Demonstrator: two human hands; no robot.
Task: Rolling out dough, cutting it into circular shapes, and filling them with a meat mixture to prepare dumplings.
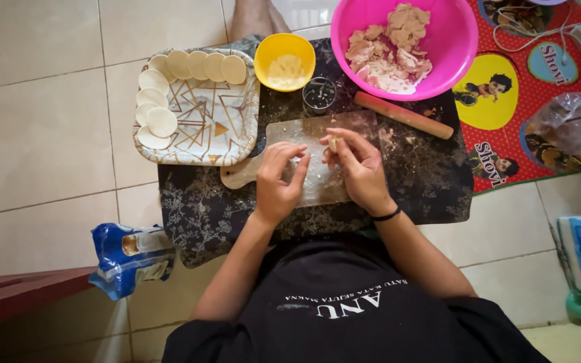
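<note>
The right hand point(358, 168) pinched a dough piece point(333, 142) for shaping; the left hand point(278, 180), fingers curled and empty, steadied the board point(317, 185) beneath

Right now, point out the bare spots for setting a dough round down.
Free: the tray's patterned middle, ringed by dough rounds left and top; the dark cloth right of the right hand. Crowded: the board under both hands, left hand included.
</note>
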